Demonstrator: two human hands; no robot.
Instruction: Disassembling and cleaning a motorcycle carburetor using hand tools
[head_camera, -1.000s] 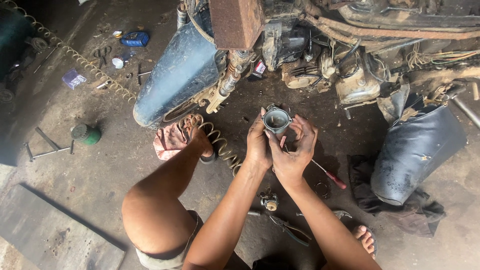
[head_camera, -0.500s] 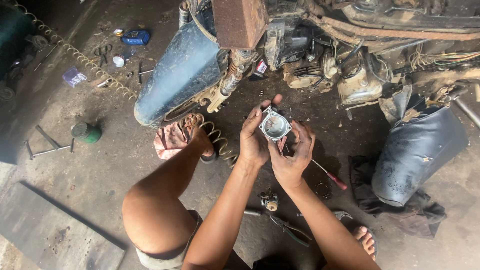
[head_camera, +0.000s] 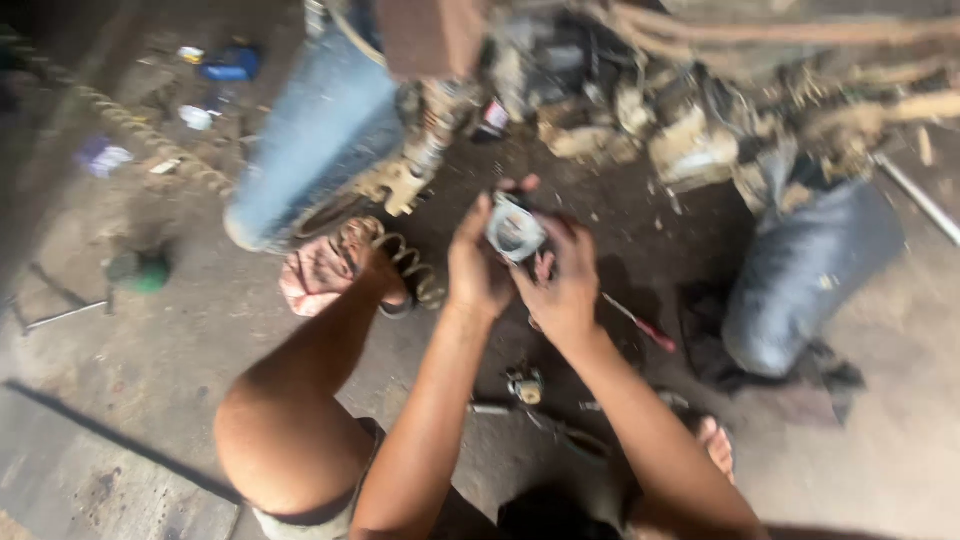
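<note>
we see both hands raised together over the dirt floor (head_camera: 120, 400), gripping one small grey metal part (head_camera: 516, 228) between them. the part looks like a short round housing with an open mouth turned toward the camera; the frame is motion-blurred, so finer detail is not readable. left hand (head_camera: 478, 262) is closed round the part's left side, thumb up at the top edge. right hand (head_camera: 563, 283) is closed on its right and underside, fingers curled. the part is off the floor, held just in front of the stripped engine and frame (head_camera: 640, 110) that fill the top of the view.

surroundings: a blue fender-like panel (head_camera: 310, 130) lies at upper left, a second blue panel (head_camera: 810, 270) at right, on dark rags. a coil spring (head_camera: 400, 262) sits beside the person's sandalled foot (head_camera: 330, 275), near the left hand. a red-handled screwdriver (head_camera: 640, 322) lies on the floor just right of the right hand, untouched. a small metal fitting (head_camera: 524, 385) rests on the floor below the hands, between the forearms. a green round object (head_camera: 140, 270) sits well apart at left.

judgement on progress: the part is free of the machine and in hand, so removal appears done. no tool is in use; we read this as an inspection or hand-fitting step. the machine is widely dismantled, loose pieces lie about, so most reassembly seems left.
</note>
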